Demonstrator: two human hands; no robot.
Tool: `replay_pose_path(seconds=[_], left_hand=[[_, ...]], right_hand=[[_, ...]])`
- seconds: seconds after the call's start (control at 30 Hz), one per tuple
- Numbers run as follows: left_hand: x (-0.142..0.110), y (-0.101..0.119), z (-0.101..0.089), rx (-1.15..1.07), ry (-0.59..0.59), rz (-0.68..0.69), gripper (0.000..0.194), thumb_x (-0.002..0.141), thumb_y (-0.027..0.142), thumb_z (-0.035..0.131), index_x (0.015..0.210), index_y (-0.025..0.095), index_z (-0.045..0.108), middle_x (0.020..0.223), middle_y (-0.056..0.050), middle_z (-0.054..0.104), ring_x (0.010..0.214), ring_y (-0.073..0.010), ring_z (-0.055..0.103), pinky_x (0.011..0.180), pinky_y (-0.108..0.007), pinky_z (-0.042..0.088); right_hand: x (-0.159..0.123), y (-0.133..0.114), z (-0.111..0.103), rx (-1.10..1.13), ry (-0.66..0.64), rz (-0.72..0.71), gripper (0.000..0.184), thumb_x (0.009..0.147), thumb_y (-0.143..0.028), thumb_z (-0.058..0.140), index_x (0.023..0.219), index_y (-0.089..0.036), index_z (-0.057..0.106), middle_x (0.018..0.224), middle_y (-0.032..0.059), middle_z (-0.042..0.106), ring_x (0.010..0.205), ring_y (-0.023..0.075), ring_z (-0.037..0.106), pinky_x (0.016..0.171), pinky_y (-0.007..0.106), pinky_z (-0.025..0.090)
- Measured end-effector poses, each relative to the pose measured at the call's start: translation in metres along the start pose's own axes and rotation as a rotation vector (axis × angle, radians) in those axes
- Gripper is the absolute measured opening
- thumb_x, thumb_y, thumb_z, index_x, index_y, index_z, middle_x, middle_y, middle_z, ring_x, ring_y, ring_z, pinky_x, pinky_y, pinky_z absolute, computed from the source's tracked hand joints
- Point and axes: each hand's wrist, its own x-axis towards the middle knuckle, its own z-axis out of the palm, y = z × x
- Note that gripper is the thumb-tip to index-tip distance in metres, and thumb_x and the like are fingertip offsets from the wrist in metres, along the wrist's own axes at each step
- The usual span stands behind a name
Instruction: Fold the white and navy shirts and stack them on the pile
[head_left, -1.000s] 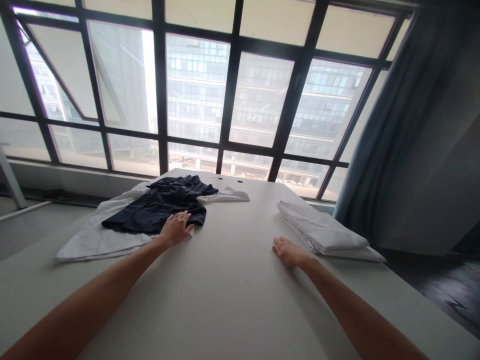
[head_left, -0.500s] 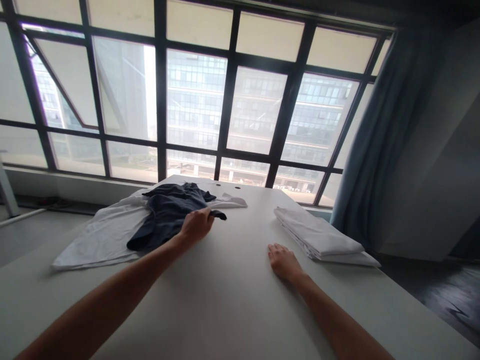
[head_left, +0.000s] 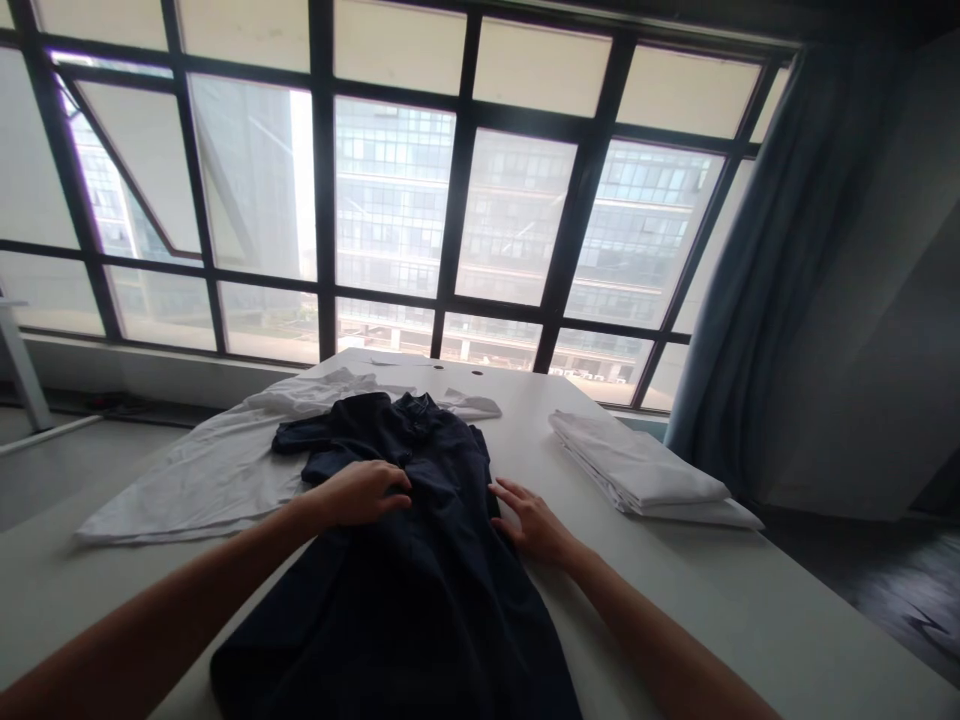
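Note:
A dark navy collared shirt lies spread over the table, its collar at the far end and its wide hem towards me. Over the left half of its upper body is my left hand, thumb apart from the fingers, no cloth visibly gripped. My right hand rests at the shirt's right edge with its fingers spread, the fingertips touching the cloth. A crumpled white garment lies to the left, partly beneath the shirt's sleeve.
The white table stretches away from me to the window. Folded white cloth lies on its right side. A small white piece of fabric sits beyond the shirt. A blue-grey curtain hangs at the right.
The navy shirt, bunched at the left under my left hand before, now lies spread in front of me. My left hand has let go of its edge; my right hand has moved left to the shirt.

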Motion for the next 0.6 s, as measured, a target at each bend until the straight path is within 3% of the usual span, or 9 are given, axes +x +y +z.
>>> replay_pose_path(seconds=[0.1,0.23,0.33,0.5,0.6], left_hand=[[-0.002,-0.043,0.0,0.235,0.115,-0.139,0.031,0.087,0.035,0.062,0.113,0.021,0.07,0.122,-0.008,0.068,0.117,-0.03,0.06,0.099,-0.036,0.047],[-0.011,-0.066,-0.004,0.289,0.017,-0.194,0.033,0.08,0.034,0.069,0.112,0.024,0.07,0.124,-0.007,0.065,0.115,-0.0307,0.06,0.098,-0.039,0.047],[-0.015,-0.059,-0.007,0.25,-0.031,-0.133,0.031,0.079,0.03,0.07,0.11,0.024,0.07,0.123,-0.006,0.063,0.111,-0.0285,0.061,0.096,-0.037,0.047],[-0.017,-0.034,-0.003,0.199,-0.061,-0.023,0.03,0.077,0.017,0.071,0.106,0.022,0.069,0.121,-0.005,0.062,0.114,-0.0252,0.058,0.097,-0.035,0.044],[-0.018,-0.021,0.003,0.162,-0.118,0.106,0.024,0.075,0.009,0.068,0.094,0.022,0.072,0.108,-0.002,0.066,0.107,-0.0213,0.059,0.097,-0.032,0.043]], right_hand=[[0.0,-0.017,0.003,0.036,-0.101,-0.084,0.063,0.09,-0.045,0.057,0.148,-0.023,0.045,0.157,0.0091,0.035,0.145,0.0286,0.029,0.12,0.05,0.019],[0.001,-0.025,0.003,0.033,-0.2,-0.11,0.058,0.094,-0.053,0.049,0.146,-0.028,0.048,0.157,0.0056,0.036,0.146,0.027,0.027,0.121,0.054,0.011],[0.005,-0.01,0.001,-0.033,-0.193,-0.038,0.055,0.095,-0.051,0.046,0.146,-0.029,0.047,0.157,0.0048,0.036,0.146,0.0256,0.029,0.12,0.055,0.007],[0.013,0.04,-0.005,-0.237,-0.177,0.222,0.051,0.099,-0.038,0.035,0.149,-0.03,0.041,0.158,0.0016,0.033,0.147,0.0239,0.025,0.119,0.057,0.011],[0.013,0.064,-0.008,-0.344,-0.145,0.342,0.05,0.101,-0.033,0.028,0.149,-0.028,0.042,0.158,0.0026,0.033,0.147,0.0248,0.025,0.118,0.058,0.015]])
